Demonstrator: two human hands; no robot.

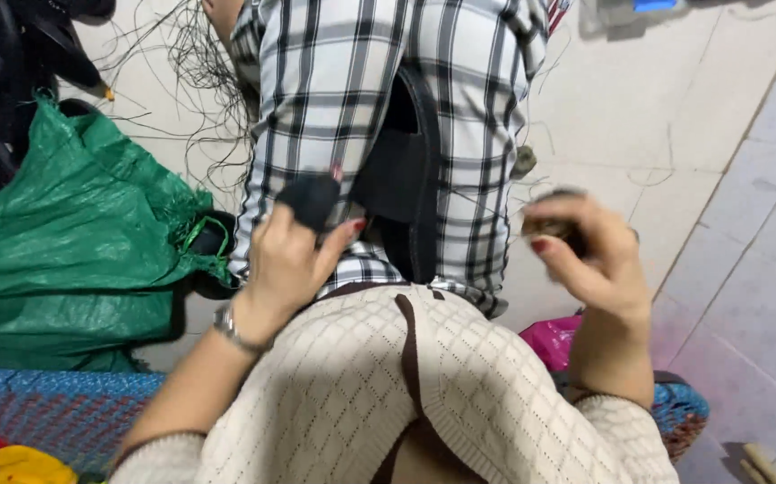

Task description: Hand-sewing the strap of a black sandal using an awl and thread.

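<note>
My left hand (287, 255) is raised over my lap, and its fingers pinch a small black, cloth-covered piece (309, 199). My right hand (592, 253) is held up to the right, curled around a small dark round object (551, 224) that is blurred. Thin dark wires or threads (192, 63) trail across the floor beyond my knees. My legs are in black-and-white plaid trousers (352, 99), and a cream knitted sweater (379, 385) covers my chest. A silver watch (230, 330) sits on my left wrist.
A large green woven sack (74, 242) lies to the left on the floor. A blue and red woven mat (38, 412) is at lower left, a pink bag (551, 341) beside my right elbow. Pale floor tiles (746, 269) stretch to the right.
</note>
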